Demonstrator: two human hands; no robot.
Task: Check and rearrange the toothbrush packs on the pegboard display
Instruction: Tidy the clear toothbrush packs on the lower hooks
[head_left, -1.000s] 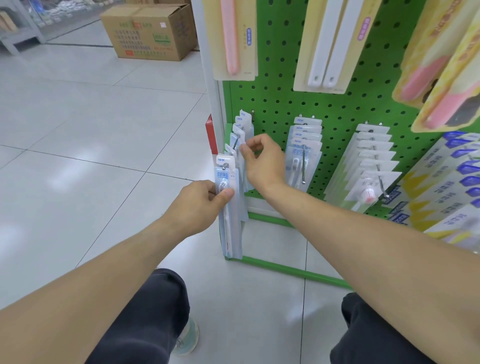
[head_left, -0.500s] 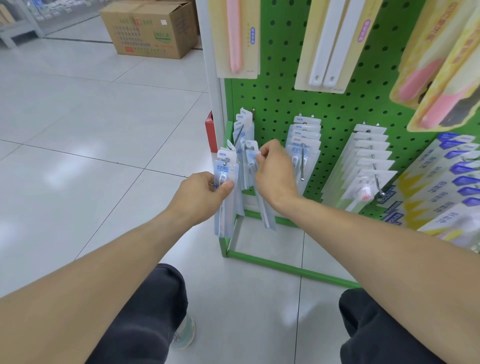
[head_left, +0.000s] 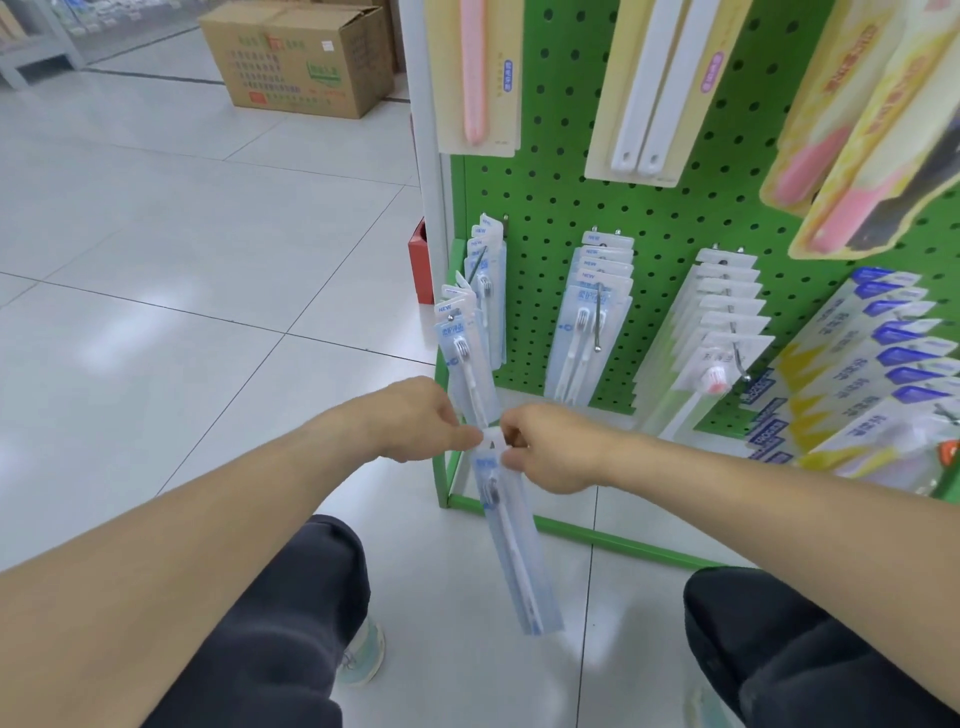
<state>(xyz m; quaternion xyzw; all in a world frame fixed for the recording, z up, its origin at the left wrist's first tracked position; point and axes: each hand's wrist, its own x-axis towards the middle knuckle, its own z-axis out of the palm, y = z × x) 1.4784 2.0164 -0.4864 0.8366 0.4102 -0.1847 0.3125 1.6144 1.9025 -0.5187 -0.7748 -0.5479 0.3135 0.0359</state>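
The only word I can read from here is "NEW", printed in blue on the header cards of the clear toothbrush packs hanging at the left edge of the green pegboard (head_left: 561, 197); the blue lettering below it is too small to make out. The front pack of the leftmost row (head_left: 464, 353) shows "NEW" at its top, and so does the next row of packs (head_left: 592, 322) to its right. The cardboard box (head_left: 301, 57) standing on the floor behind carries green and red print that I cannot read.

Both arms reach forward, low, in front of the board's bottom corner. The left hand (head_left: 415, 421) and the right hand (head_left: 550, 449) meet at the white top card of one loose toothbrush pack (head_left: 511, 540), each pinching it with fingertips and thumb, knuckles turned up. That pack is off its hook, held in the air below the leftmost row, hanging down at a slant toward the floor between the person's dark-trousered knees.
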